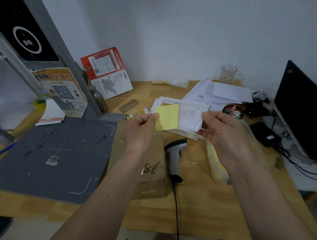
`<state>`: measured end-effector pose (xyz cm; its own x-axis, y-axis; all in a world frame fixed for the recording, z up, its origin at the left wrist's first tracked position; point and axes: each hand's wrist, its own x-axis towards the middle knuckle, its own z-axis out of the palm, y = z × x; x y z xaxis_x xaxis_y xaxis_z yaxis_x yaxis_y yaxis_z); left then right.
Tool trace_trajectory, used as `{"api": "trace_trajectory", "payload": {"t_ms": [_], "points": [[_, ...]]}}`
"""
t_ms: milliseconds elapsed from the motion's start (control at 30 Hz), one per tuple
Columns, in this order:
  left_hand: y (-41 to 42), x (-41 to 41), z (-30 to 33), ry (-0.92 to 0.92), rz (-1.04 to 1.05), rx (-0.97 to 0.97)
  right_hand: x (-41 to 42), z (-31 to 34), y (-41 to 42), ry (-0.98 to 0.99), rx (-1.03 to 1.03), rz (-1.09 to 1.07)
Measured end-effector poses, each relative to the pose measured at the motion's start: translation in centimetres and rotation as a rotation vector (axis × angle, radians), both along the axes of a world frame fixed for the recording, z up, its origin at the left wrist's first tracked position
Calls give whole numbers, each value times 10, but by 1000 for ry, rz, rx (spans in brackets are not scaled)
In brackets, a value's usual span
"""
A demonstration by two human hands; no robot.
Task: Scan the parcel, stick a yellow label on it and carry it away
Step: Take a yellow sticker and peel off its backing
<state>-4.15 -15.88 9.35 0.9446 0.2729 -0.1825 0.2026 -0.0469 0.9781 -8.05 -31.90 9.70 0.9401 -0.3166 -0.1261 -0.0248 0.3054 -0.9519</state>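
Your left hand [142,122] pinches yellow label [167,117]; right hand [224,130] grips its white backing [190,116]. Cardboard parcel [152,166] lies mid-desk [213,209], beside grey mat [52,157], scanner [175,155]. White wall [176,30] behind.

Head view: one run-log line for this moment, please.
left hand pinches yellow label | right hand holds backing sheet | parcel on table

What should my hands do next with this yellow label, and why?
Probably finish peeling: the left hand pinches the yellow label while the right hand holds its white backing. The parcel lies directly below, ready for it.
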Motion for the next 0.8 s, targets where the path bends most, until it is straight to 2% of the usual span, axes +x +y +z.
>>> {"api": "trace_trajectory", "payload": {"t_ms": [633, 800], "points": [[10, 22, -33, 120, 120, -31, 5, -8, -22, 8, 43, -66], [-2, 22, -38, 139, -22, -16, 4, -8, -28, 0, 74, -109]]}}
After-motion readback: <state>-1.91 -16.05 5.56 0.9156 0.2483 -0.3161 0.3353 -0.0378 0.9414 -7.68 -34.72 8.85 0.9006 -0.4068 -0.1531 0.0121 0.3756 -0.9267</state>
